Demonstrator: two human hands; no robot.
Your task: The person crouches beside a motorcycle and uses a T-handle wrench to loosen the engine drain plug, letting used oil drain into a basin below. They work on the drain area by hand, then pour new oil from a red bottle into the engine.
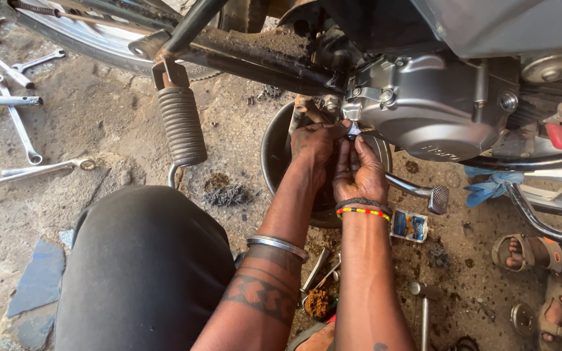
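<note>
- The motorcycle [424, 39] stood over the dirt ground, w/ its grey engine cover [424, 110] just above the person's hands.
- A black drain pan [274, 156] sat on the ground under the engine, directly below both hands.
- A ribbed footpeg [182, 127] hung from the frame, left of the pan, near the person's dark knee [144, 266].
- The left hand [313, 146] and right hand [359, 172] were touching each other at the lower front edge of the engine cover.
- Both hands were closed together, fingertips pinched on a small dark part [352, 130], prob. a bolt or plug; I could not tell exactly which.
- That small part was right against the underside of the engine, above the pan.
- Several spanners [21, 123] lay well apart at the left, untouched.
- Step in hand, as I judged: working a small fastener by fingers at the engine bottom.
- The next move called, I think, for a steady turn w/ the fingertips and a straight line to the hole, so the part does not fall in the pan.
</note>
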